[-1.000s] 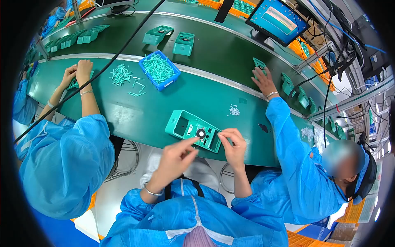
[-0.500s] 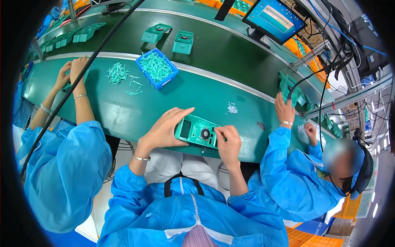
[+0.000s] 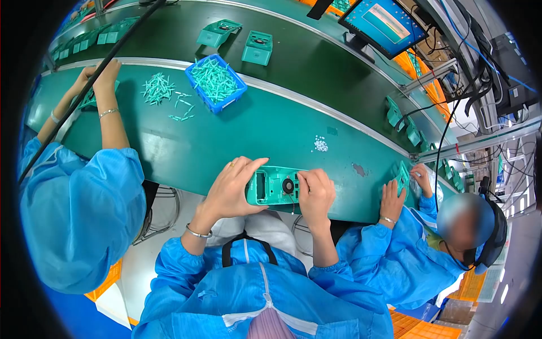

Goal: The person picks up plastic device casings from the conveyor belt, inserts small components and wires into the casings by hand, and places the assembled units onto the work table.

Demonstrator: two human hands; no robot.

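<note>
Just above the table's near edge, my left hand (image 3: 230,189) grips a green plastic housing (image 3: 272,194) by its left end, thumb below and fingers above. The housing's open inner side faces up, showing a rectangular window at the left and a round black speaker (image 3: 288,186) with a thin wire hanging from it. My right hand (image 3: 316,195) is at the housing's right end, its fingers pinched together over the inside. Whatever those fingertips hold is hidden. Small white pieces (image 3: 320,144) lie in a little pile beyond my right hand.
A blue bin (image 3: 243,90) of green sticks stands at the back, beside a loose pile of green sticks (image 3: 158,88). Green housings (image 3: 257,48) sit on the dark belt (image 3: 305,62). Co-workers in blue sit at left (image 3: 84,220) and right (image 3: 384,265). A monitor (image 3: 384,25) overhangs the belt.
The housing has turned more level and moved slightly right, with both my hands still at it. The right co-worker's hand has drawn back from the belt side, and a green housing is now by it.
</note>
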